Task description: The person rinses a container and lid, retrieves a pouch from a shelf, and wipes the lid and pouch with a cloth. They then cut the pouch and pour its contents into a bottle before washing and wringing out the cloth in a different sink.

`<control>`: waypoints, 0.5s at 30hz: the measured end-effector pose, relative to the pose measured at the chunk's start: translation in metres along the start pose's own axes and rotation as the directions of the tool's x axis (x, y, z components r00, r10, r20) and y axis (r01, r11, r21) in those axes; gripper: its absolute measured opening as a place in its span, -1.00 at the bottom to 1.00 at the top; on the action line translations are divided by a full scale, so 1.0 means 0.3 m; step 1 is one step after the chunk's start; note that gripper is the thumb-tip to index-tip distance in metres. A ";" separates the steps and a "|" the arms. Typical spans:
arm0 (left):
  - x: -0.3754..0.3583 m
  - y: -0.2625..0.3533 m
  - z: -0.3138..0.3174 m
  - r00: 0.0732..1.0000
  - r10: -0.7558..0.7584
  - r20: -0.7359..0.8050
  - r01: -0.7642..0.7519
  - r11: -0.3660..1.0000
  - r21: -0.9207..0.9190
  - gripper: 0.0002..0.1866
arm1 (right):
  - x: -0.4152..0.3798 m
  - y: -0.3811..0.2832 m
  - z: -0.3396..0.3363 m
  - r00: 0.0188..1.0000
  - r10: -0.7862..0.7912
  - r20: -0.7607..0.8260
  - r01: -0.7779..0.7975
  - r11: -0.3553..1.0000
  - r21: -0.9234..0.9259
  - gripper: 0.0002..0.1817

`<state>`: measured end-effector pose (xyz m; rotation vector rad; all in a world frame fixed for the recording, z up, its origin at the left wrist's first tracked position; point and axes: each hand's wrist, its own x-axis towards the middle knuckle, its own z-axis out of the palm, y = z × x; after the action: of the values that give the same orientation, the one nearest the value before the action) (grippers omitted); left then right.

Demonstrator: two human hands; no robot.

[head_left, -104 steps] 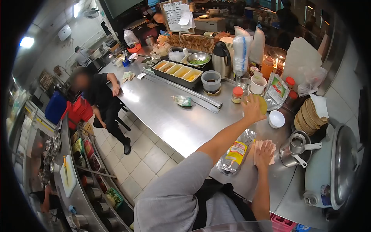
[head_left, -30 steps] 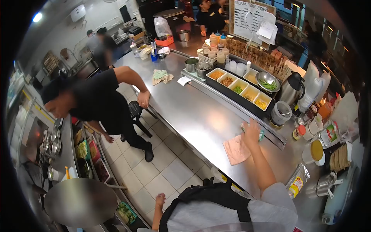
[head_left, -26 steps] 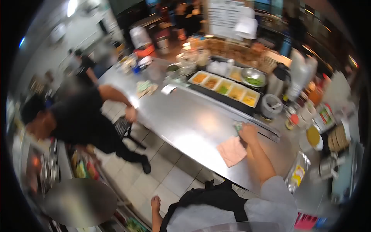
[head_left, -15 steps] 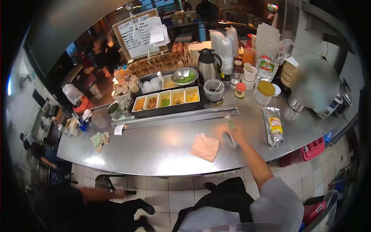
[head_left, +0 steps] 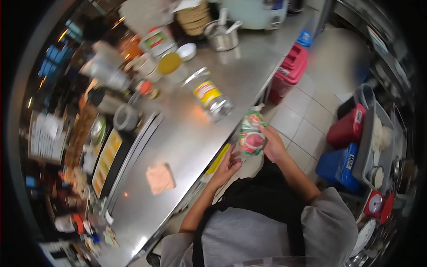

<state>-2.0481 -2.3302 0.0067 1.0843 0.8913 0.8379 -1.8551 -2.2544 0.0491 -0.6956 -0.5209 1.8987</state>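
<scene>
My right hand [head_left: 274, 144] grips a green and red plastic food packet [head_left: 252, 135] along its right side, fingers wrapped around the edge. The packet is held upright just off the counter's front edge, over the floor. My left hand [head_left: 227, 163] is at the packet's lower left corner, palm turned up and fingers apart. On the steel counter [head_left: 178, 133] lies a folded pink cloth [head_left: 160, 178], left of my hands. Beyond the packet, a silver foil pouch with a yellow label [head_left: 207, 92] lies flat.
A yellow-lidded jar [head_left: 170, 64], a white bowl [head_left: 186, 51] and a steel pot [head_left: 221, 38] stand farther along the counter. On the right are a pink bin [head_left: 290, 73], a red container [head_left: 346, 128], a blue container [head_left: 340, 164] and a red scale [head_left: 374, 204].
The view has swung to the right. My right hand has moved from over the counter to its front edge, now with the packet plainly in it. My left hand has come into view.
</scene>
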 end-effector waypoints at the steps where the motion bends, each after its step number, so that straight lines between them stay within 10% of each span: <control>1: 0.120 0.056 0.057 0.998 0.062 -0.009 -0.063 0.985 -0.162 -0.27 | 0.025 -0.058 -0.005 0.999 -0.032 -0.023 0.032 0.999 0.001 -0.60; 8: 0.792 0.169 0.390 0.995 0.064 -0.080 -0.078 0.981 -0.180 -0.62 | 0.216 -0.566 -0.389 0.811 -0.586 0.002 0.443 0.611 -0.656 -0.61; 15: 1.211 0.220 0.478 0.993 -0.032 0.110 0.036 0.999 -0.035 -0.64 | 0.367 -0.934 -0.611 0.963 -0.237 -0.126 0.093 0.735 -0.671 -0.56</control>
<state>-1.7798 -2.0402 0.0347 1.0695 0.7979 0.7567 -1.5821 -2.0323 0.0634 -1.2455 -1.1126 1.4244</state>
